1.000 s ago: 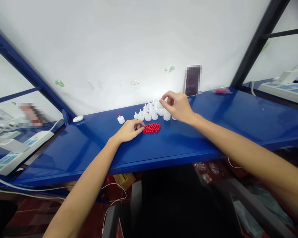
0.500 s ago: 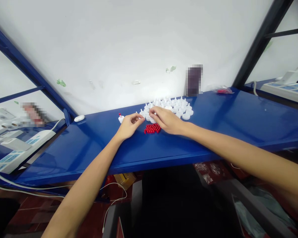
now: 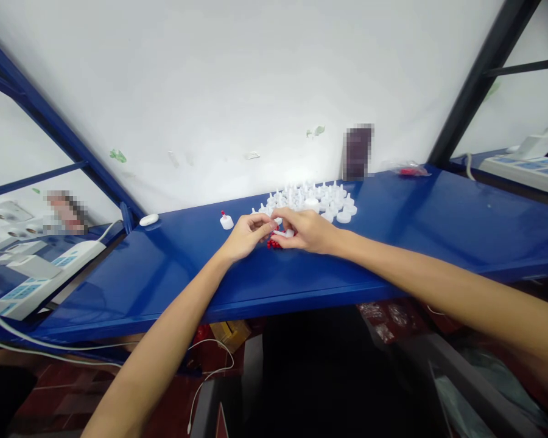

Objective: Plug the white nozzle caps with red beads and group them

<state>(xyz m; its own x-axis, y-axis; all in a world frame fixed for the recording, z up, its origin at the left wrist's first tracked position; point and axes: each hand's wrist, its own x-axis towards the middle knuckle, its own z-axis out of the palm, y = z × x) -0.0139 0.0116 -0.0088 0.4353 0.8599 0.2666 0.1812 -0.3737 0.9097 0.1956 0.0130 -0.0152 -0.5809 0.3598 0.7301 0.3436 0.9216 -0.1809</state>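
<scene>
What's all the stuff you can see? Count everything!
Wall: one, white, behind
Desk: one, blue, middle
Spouted pieces: many, white, desk's back
Red bits: several, partly hidden, below hands
Red-tipped piece: one, white, left of pile
Oval thing: one, white, desk's left
Blurred slab: one, dark, against wall
Bag: one, clear with red, back right
Power strips: two, white, each side
Posts: blue left, black right
Box: one, yellow-brown, under desk
Cables: several, white, mostly left
Held piece: one, white, right fingers
Left hand: one, bare, centre
Right hand: one, bare, centre
</scene>
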